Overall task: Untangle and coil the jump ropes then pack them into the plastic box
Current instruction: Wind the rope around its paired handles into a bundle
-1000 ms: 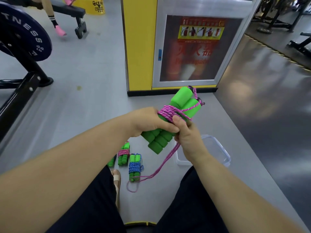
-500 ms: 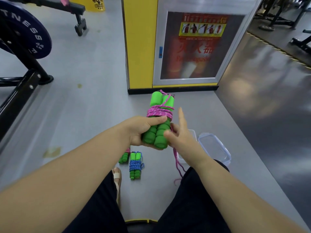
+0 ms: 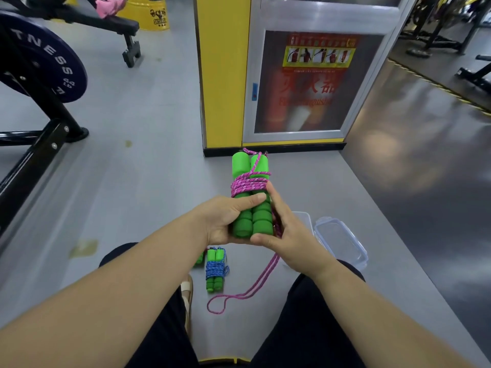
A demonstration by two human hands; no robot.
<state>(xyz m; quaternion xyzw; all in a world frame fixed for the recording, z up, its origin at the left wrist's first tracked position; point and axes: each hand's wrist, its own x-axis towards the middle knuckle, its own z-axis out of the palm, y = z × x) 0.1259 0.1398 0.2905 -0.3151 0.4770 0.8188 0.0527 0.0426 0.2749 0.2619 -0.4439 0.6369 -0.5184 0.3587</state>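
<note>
Head view, looking down past both forearms: left hand (image 3: 225, 221) has its fingers curled round the lower half of a pair of bright green foam jump-rope handles (image 3: 249, 166), thumb across the front, holding them upright above the grey floor (image 3: 148, 181). Pink braided rope (image 3: 248, 185) is wound in a tight band round their middle, and its loose tail drops past the right hand (image 3: 292, 240) to a loop on the floor. Right hand is pretty flat, fingers straight, index finger up against the wraps, thumb touching a handle's bottom end. Below the hands, a green-handled bundle wrapped in blue rope (image 3: 215, 269) lies on the floor, another green bundle (image 3: 198, 259) beside it, mostly hidden. Clear plastic box (image 3: 304, 217) sits just behind the right hand, clear plastic lid (image 3: 342, 243) next to it.
</note>
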